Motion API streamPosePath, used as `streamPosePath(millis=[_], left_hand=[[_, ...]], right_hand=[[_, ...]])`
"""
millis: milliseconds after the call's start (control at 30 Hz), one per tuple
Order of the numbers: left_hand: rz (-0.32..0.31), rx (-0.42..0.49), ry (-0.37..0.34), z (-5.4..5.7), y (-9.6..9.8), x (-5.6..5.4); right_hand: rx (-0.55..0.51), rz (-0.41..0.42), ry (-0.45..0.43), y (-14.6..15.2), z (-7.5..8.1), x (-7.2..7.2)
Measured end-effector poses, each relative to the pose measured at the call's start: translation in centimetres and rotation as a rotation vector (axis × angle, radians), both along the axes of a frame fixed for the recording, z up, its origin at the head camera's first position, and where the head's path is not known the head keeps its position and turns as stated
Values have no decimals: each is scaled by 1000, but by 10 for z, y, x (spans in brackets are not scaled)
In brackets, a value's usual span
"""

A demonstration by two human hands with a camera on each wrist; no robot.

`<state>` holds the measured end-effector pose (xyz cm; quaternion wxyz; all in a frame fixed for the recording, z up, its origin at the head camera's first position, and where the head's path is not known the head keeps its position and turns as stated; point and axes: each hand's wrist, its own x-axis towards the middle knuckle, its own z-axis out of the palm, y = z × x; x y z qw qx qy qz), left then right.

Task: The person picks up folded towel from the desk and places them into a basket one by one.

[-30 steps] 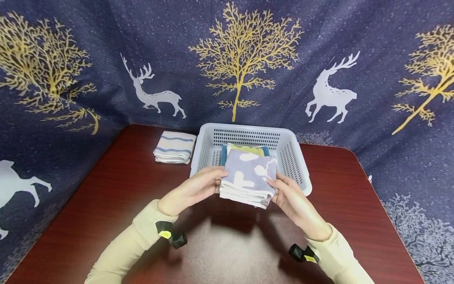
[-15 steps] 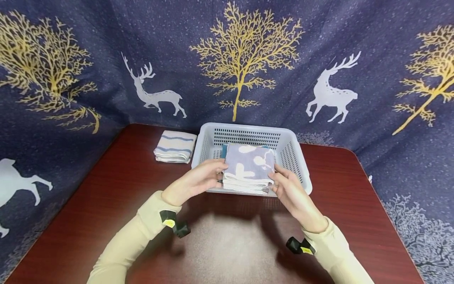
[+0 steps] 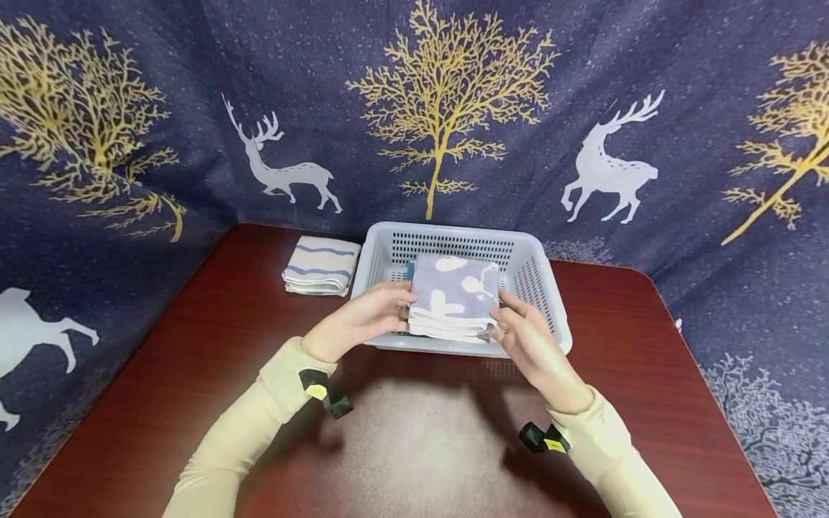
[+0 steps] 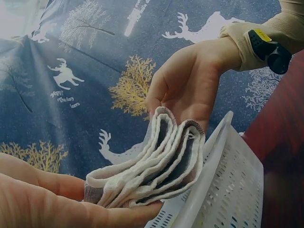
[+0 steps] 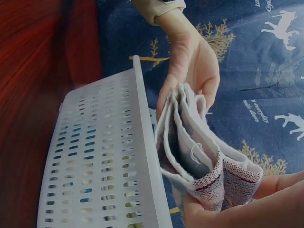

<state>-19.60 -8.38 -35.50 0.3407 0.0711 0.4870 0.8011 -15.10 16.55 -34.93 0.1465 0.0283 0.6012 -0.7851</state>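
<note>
A folded grey-purple towel (image 3: 453,291) with white patterns is held level between both hands, over the white plastic basket (image 3: 550,309). My left hand (image 3: 363,318) grips its left side, thumb on top and fingers below. On the opposite side, my right hand (image 3: 534,349) pinches the towel in the same way. Both wrist views show the towel's layered white edges (image 4: 147,166) above the level of the basket's rim (image 5: 147,137). Beneath the towel, a teal cloth (image 3: 411,270) in the basket is mostly hidden.
Left of the basket, a folded white towel (image 3: 320,266) with blue stripes lies on the dark red table (image 3: 214,345). Behind the table hangs a navy cloth (image 3: 388,180) printed with deer and trees.
Both hands have carried the patterned towel forward, from the basket's near edge to over its inside. It now covers the yellow-green and teal cloth that showed before.
</note>
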Motion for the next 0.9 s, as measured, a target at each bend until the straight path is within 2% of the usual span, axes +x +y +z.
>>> streamPosePath(millis=[100, 333, 467, 633, 900], left_hand=[[-2, 6, -5, -1, 1, -4], [18, -45, -44, -3, 7, -13], [2, -59, -61, -3, 8, -16], [-22, -54, -57, -2, 8, -19], [-25, -67, -50, -4, 10, -29]], right_hand=[[-2, 2, 5, -1, 1, -3], [-6, -18, -2, -4, 2, -9], [-3, -23, -9, -5, 3, -13], [-17, -1, -14, -4, 2, -18], [-45, 27, -29, -4, 2, -28]])
